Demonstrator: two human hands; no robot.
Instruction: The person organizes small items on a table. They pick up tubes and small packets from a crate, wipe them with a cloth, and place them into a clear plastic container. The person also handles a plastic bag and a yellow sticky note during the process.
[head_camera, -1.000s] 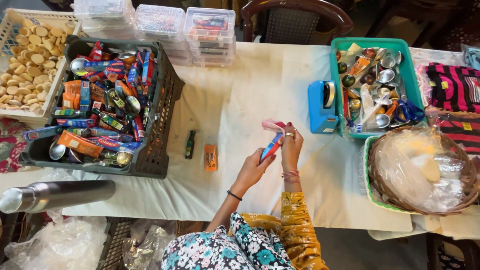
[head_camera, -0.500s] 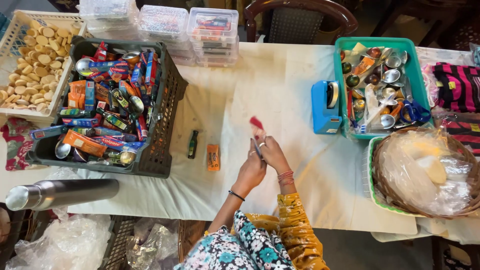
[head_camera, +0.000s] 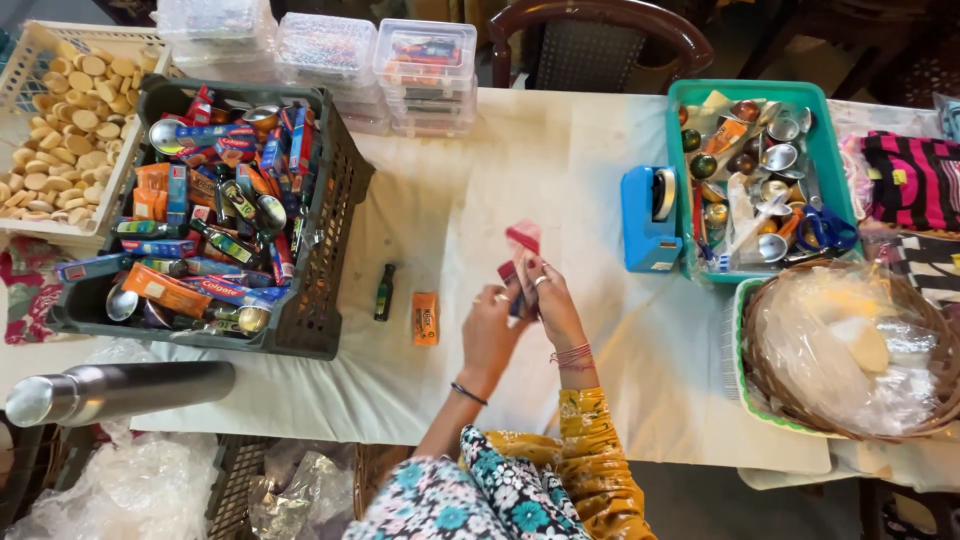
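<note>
Head view shows the person's two hands meeting above the middle of the table (head_camera: 560, 170), which is covered with a white cloth. The left hand (head_camera: 492, 325) and the right hand (head_camera: 548, 300) both close on one small bundle (head_camera: 522, 250): a thin pink and red packet stands up from the fingers, and a darker blue and red piece sits below it between the hands. The grip of each hand is clenched on this bundle, with the fingertips pinching its lower part. It is held in the air, a little above the cloth, not resting on it.

The bundle seems light and thin, probably soft wrapper or a small carton, so it likely bends or crushes if pressed hard. The glossy surface may slip. The lower, thicker part looks like the safer place to hold, because the upper pink end is free and floppy.

Just left of the hands lie a small dark bottle (head_camera: 384, 291) and an orange packet (head_camera: 426, 318) on the cloth. Further left stands a dark crate (head_camera: 330, 240) full of boxed tubes and spoons. To the right are a blue tape dispenser (head_camera: 648, 218) and a green tray (head_camera: 745, 92) with small metal cups.
</note>
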